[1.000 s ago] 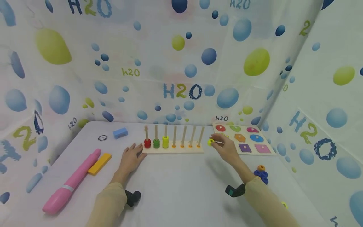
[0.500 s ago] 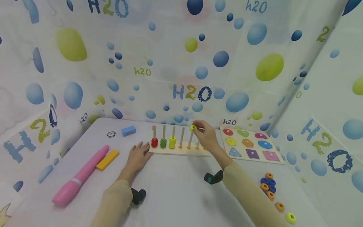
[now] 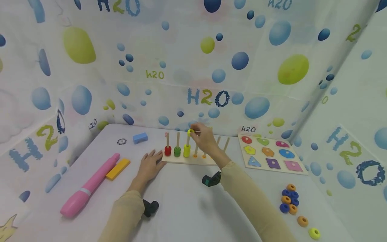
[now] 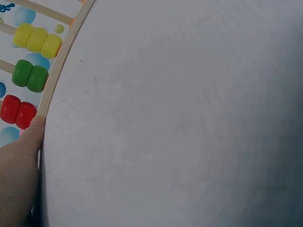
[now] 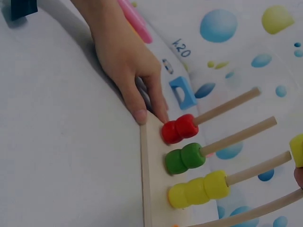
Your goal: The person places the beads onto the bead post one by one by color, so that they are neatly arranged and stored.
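Observation:
A wooden peg board (image 3: pixel 181 160) carries red rings (image 3: pixel 167 151), green rings (image 3: pixel 177 152) and yellow rings (image 3: pixel 186 150) on three of its pegs. My right hand (image 3: pixel 205 138) pinches one more yellow ring (image 3: pixel 190 132) at the top of the peg with the yellow rings. Whether the peg has entered its hole cannot be told; in the right wrist view this ring (image 5: pixel 297 150) shows only at the edge, beside the peg's tip. My left hand (image 3: pixel 149 165) rests at the board's left end, fingers extended on the table, thumb (image 4: pixel 34 131) touching the front corner.
To the right lie loose blue and orange rings (image 3: pixel 289 200) and a yellow ring (image 3: pixel 314 233). Behind them is a shape puzzle board (image 3: pixel 273 154). On the left are a pink bat-like toy (image 3: pixel 90 185), an orange block (image 3: pixel 118 169) and a blue block (image 3: pixel 140 138).
My right hand has carried the yellow ring leftward from beside the puzzle board to the top of the yellow peg. The left hand keeps its place at the board's end. The head view has shifted.

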Motion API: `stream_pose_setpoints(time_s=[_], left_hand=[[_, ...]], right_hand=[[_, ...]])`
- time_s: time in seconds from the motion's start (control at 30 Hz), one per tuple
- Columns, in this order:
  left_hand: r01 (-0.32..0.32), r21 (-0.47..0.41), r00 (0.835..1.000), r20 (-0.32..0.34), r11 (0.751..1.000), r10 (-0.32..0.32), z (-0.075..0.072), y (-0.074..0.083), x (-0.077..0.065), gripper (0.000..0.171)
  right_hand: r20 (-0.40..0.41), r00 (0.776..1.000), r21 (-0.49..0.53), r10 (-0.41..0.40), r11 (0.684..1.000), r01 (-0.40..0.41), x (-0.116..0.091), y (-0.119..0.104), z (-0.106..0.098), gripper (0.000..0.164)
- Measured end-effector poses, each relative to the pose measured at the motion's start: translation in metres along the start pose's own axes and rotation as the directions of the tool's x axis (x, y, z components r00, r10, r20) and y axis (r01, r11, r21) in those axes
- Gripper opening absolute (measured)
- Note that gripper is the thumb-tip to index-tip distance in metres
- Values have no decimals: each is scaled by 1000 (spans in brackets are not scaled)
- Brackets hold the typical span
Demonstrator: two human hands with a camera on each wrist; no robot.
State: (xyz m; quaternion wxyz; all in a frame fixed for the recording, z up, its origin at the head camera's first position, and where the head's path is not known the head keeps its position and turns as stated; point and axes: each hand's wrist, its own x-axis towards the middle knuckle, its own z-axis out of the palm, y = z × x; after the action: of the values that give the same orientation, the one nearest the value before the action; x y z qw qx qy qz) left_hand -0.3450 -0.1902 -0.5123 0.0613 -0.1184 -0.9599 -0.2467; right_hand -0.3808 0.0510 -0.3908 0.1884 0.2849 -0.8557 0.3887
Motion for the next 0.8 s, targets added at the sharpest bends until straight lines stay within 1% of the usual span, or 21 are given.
stream_pose_setpoints(time_s=[0.1, 0.23, 0.4, 0.53, 0.63, 0.73, 0.8], left_hand=[[-4, 5, 1000, 0, 1000, 4, 2, 0, 1, 55], [6, 0, 1000, 2, 1000, -6, 3, -1, 2, 56], [9, 8, 1000, 6, 1000, -9, 4, -1, 1, 57], [6, 2, 1000, -3, 1000, -6, 4, 0, -1, 56], [5, -6, 1000, 3, 1000, -5, 4, 0, -1, 56], [-4, -5, 1000, 4, 1000, 4, 2, -1, -1, 56], [-8, -2, 1000, -1, 1000, 8, 0, -2, 0, 55]], right_hand=[[15, 1000, -45, 6, 999, -5, 2, 0, 3, 21], [7, 1000, -92, -14, 996, 15, 4, 1, 5, 17], [9, 1000, -89, -24, 996, 25, 4, 2, 7, 18], [24, 1000, -94, 0, 996, 2, 4, 2, 7, 20], [36, 999, -111, 37, 993, -33, 3, 2, 8, 25], [15, 998, -121, 60, 991, -58, 2, 1, 7, 28], [-9, 998, -123, 57, 991, -57, 1, 1, 7, 29]])
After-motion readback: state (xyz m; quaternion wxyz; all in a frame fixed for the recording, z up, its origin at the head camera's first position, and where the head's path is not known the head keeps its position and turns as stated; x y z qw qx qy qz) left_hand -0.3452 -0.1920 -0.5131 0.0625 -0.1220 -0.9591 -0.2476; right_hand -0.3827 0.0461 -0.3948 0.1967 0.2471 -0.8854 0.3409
